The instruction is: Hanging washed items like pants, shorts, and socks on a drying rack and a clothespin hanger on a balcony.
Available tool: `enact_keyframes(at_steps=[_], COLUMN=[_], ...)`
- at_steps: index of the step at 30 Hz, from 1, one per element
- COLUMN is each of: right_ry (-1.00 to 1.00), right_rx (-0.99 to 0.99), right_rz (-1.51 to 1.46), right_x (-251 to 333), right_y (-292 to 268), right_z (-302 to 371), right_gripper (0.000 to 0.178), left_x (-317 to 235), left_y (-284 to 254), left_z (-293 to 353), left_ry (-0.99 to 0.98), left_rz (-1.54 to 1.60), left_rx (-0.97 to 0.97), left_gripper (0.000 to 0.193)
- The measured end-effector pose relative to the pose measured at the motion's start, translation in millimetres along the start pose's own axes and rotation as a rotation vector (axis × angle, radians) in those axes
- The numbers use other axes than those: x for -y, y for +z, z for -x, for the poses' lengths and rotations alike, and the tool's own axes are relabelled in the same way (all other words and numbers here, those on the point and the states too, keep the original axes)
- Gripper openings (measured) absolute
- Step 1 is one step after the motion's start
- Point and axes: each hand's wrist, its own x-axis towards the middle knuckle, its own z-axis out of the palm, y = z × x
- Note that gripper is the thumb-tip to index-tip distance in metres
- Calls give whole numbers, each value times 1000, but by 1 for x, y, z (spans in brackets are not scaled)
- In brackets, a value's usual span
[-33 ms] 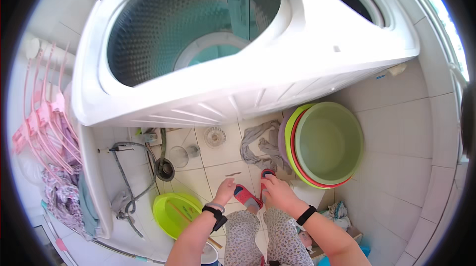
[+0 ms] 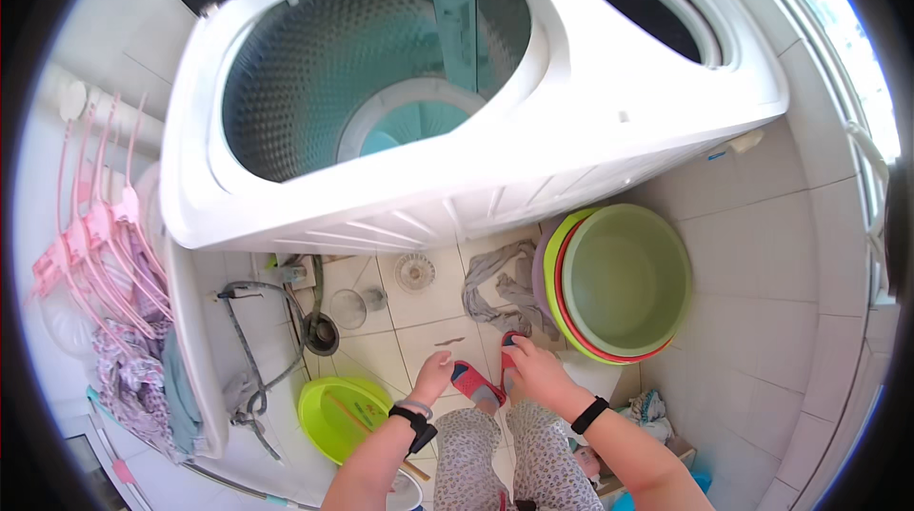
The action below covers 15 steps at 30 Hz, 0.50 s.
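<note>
Hands: left hand [image 2: 434, 373] and right hand [image 2: 536, 368] both reach low over the tiled floor [image 2: 433, 306], just above the person's own feet in red slippers [image 2: 476, 383].
Left fingers: loosely curled, nothing visibly held — the fingertips hover above the floor tile.
Right fingers: bent down around the toe end of a slipper; whether they actually grip it I cannot tell.
Change: the one other frame shows the same instant, so no shift can be read.
Grey cloth [image 2: 500, 287]: crumpled on the floor just beyond the hands, touching the stacked basins.
Stacked basins [image 2: 624, 283]: green, with a red rim between, leaning at the wall — the inner one empty.
Lime basin [image 2: 333, 416]: left of the legs, with a stick lying across it.
Washer tub [image 2: 381, 73]: open, no laundry visible inside.
Second opening [image 2: 657, 2]: dark, contents unseen.
Pink hangers [image 2: 95, 226]: at far left.
</note>
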Motion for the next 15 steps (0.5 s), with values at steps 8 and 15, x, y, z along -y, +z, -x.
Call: enact_keyframes(at_steps=[8, 15], right_ry=[84, 63], right_rx=[-323, -591], right_rz=[-26, 17], right_x=[61, 50], right_y=[-139, -241], right_z=[54, 74], right_gripper=[44, 49], left_x=[-200, -362], left_y=[-121, -192], left_z=[115, 134], left_ry=[246, 488], left_rz=[-76, -184], left_rx=[-65, -31], left_gripper=[40, 44])
